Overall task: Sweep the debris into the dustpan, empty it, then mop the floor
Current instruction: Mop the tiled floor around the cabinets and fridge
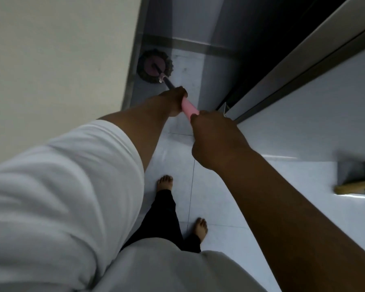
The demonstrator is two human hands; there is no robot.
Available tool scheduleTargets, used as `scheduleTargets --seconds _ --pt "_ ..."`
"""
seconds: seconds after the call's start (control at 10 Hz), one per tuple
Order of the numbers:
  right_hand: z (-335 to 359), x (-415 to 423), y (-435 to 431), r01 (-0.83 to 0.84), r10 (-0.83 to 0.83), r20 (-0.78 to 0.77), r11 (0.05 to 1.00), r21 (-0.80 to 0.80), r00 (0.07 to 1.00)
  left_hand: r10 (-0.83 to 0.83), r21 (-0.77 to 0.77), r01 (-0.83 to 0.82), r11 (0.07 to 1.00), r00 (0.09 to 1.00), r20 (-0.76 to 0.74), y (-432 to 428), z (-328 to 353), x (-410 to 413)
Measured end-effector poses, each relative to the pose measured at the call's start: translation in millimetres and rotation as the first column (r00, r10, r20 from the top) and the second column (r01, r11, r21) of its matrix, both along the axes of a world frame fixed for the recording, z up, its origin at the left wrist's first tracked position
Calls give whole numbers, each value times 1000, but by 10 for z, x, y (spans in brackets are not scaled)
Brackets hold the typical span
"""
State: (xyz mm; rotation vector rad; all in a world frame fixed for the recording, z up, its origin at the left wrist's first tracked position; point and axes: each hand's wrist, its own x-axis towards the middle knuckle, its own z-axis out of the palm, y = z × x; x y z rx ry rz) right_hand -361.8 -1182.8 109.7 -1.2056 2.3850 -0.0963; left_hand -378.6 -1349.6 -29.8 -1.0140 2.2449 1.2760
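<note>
Mop head (155, 66) lies flat on the floor (219, 197) at the far end of a narrow, dim passage, tight against the foot of the cream wall (61, 49) on the left. It is round, with a dark fringe and a pinkish disc at its centre. A dark shaft (167, 82) rises tilted from the disc toward the camera and runs into a pink grip (189, 107).

Left hand (174, 101): fingers curled round the handle where the shaft meets the pink grip. A white sleeve (72, 175) covers the upper arm.

Right hand (216, 142): closed round the near end of the pink grip. It is seen from the back, so the fingers are mostly hidden. The hands are near each other, with a short pink length showing between them.

Floor: pale glossy tiles with thin joints. Two bare feet (164, 183) stand on it below the hands, one ahead of the other.

Right edge: a grey dustpan (355, 172) lies on the floor, well apart from the mop head, with a tan wooden stick (354, 187) across its near side. It is blurred, so its contents cannot be told.
</note>
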Motion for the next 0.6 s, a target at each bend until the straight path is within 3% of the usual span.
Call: scheduleTargets --seconds 0.1,0.3,0.4,0.6 --pt "-9 78 139 -37 37 24 999 4 999 229 209 -232 950 973 35 179 153 72" --pt "240 362 758 -53 53 -9 998 28 999 538 491 -554 672 821 190 857 344 303" --pt "365 527 1180 -58 58 -1 998 39 998 349 365 -371 854 928 127 1336 559 537" --pt "626 947 2182 -71 67 39 993 96 997 26 147 -36 988 997 67 2255 616 1058"
